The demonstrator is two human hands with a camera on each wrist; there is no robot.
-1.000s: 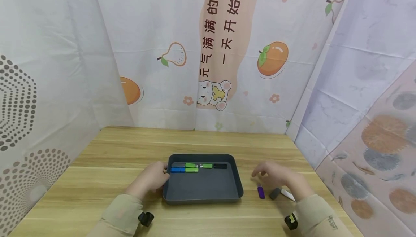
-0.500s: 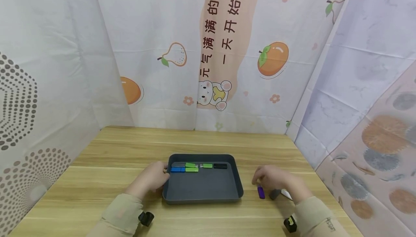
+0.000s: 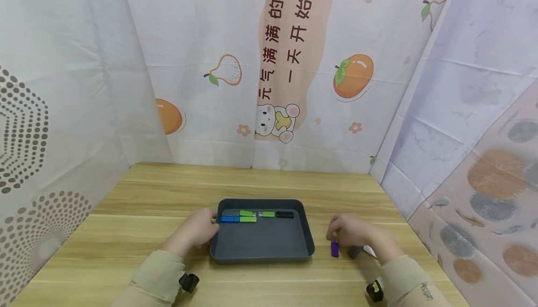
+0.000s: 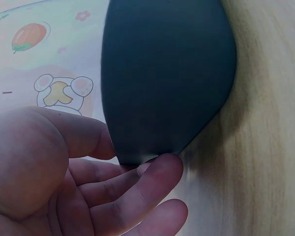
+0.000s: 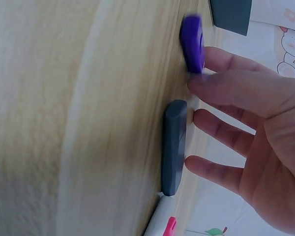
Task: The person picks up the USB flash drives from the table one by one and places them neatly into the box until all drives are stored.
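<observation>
My left hand (image 3: 197,227) grips the left wall of a dark grey tray (image 3: 269,259); in the left wrist view the thumb (image 4: 91,135) lies at the rim and the other fingers at the outer side. Right of the tray, my right hand (image 3: 353,230) pinches one end of a purple USB stick (image 5: 191,44) between thumb and index finger. Below those fingers lies a dark grey USB stick (image 5: 173,147) on the table, followed by a white stick with a pink mark (image 5: 161,216). Part of the white one is hidden by the right hand in the head view.
Several USB sticks lie along the tray's back left: a blue one (image 3: 230,219), a green one (image 3: 248,219), another green one (image 3: 268,214) and a black one (image 3: 285,215). Printed curtains (image 3: 201,124) stand behind and beside the wooden table (image 3: 168,190).
The right hand has lowered onto the purple USB stick and taken hold of it; the stick has turned and shifted slightly left. The left hand and tray stay put.
</observation>
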